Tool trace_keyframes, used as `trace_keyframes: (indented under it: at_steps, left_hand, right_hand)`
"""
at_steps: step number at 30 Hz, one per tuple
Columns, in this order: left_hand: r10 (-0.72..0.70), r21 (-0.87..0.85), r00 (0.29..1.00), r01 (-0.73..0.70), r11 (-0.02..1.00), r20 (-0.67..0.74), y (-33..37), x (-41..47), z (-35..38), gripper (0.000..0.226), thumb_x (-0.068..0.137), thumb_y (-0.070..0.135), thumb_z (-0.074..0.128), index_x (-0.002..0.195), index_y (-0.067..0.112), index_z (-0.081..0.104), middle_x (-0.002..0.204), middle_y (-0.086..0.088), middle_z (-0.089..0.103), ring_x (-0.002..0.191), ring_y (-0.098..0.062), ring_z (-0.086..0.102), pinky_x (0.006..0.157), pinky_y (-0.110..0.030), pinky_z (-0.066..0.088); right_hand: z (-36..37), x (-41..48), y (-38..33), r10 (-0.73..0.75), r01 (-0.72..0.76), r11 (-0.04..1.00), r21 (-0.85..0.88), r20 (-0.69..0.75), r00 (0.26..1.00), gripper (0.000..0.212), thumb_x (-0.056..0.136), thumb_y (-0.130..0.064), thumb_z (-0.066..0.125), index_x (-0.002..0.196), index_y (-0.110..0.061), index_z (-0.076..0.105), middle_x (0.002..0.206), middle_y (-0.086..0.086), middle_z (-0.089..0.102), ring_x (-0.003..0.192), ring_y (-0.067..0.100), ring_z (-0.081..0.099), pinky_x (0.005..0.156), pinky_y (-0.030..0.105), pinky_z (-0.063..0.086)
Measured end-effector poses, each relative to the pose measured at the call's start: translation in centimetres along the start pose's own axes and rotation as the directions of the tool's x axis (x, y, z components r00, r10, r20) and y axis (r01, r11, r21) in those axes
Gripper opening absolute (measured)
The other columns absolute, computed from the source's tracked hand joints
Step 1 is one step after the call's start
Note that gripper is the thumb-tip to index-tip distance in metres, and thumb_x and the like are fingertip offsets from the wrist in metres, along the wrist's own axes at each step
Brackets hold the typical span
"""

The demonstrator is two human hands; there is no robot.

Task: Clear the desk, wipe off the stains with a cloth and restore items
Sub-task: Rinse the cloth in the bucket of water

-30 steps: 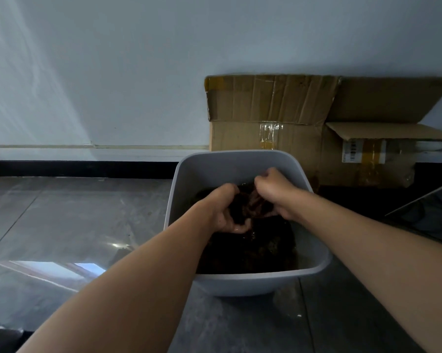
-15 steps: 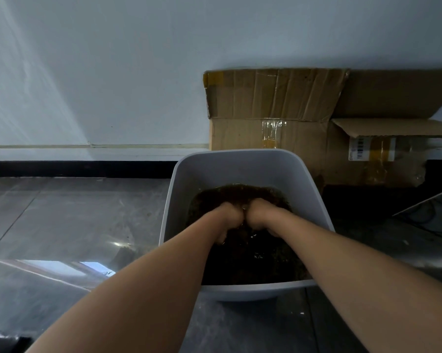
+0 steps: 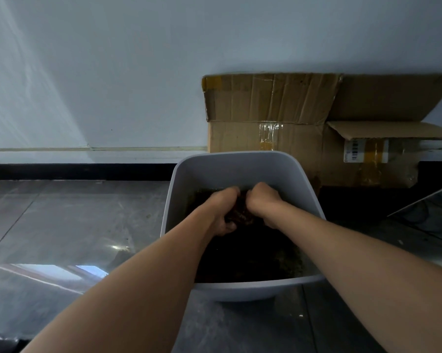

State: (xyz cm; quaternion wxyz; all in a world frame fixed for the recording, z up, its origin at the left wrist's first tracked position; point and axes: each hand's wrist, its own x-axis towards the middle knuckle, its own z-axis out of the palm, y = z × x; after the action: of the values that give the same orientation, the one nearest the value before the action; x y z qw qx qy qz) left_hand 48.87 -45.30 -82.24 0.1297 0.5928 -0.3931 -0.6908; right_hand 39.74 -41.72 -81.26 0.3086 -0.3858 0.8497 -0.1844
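Two hands, left hand (image 3: 221, 212) and right hand (image 3: 264, 203), clenched together around dark brown cloth (image 3: 241, 212) above murky water inside grey basin (image 3: 240, 166) on floor, likely wringing cloth for stain wiping.

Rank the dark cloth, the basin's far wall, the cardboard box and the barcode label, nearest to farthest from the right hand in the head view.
1. Dark cloth: gripped by the right hand, between both hands.
2. Basin's far wall: just beyond.
3. Cardboard box: behind the basin.
4. Barcode label: far right on the box.
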Motion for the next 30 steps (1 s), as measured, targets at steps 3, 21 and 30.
trace_keyframes:
  at_steps: [3, 21, 30]
  left_hand:
    - [0.176, 0.262, 0.976, -0.137, 0.955, -0.130, -1.3, 1.7, 0.3, 0.019, 0.095, 0.024, 0.056, 0.103, 0.009, 0.063, 0.090, -0.011, 0.067, 0.071, -0.028, 0.064, 0.046, -0.023, 0.042]
    - [0.149, 0.011, 0.984, -0.149, 0.989, -0.093, -0.7, 0.9, 0.4, 0.012, 0.099, 0.012, 0.057, 0.102, 0.004, 0.065, 0.092, -0.020, 0.067, 0.065, -0.027, 0.062, 0.050, -0.033, 0.052]
    - [0.158, -0.156, 0.978, -0.178, 0.971, -0.132, 0.4, -0.2, 0.3, 0.050, 0.101, 0.042, 0.037, 0.128, 0.007, 0.062, 0.116, -0.016, 0.069, 0.104, -0.031, 0.066, 0.096, -0.040, 0.053]
  right_hand:
    - [0.6, -0.1, 0.8, -0.049, 0.071, 0.978, -0.198, 0.114, 0.992, 0.034, 0.101, -0.015, 0.045, 0.134, -0.006, 0.042, 0.129, 0.018, 0.056, 0.109, 0.030, 0.058, 0.091, 0.039, 0.046]
    - [0.6, -1.5, -0.7, 0.056, -0.083, 0.945, 0.317, 0.092, 0.994, 0.033, 0.107, -0.021, 0.033, 0.124, -0.003, 0.055, 0.096, 0.011, 0.057, 0.079, 0.020, 0.052, 0.074, 0.029, 0.039]
    - [-3.9, -2.4, -1.1, -0.064, 0.045, 0.995, 0.090, 0.226, 0.972, 0.022, 0.092, -0.024, 0.062, 0.106, -0.008, 0.065, 0.093, 0.012, 0.068, 0.080, 0.025, 0.063, 0.059, 0.026, 0.046]
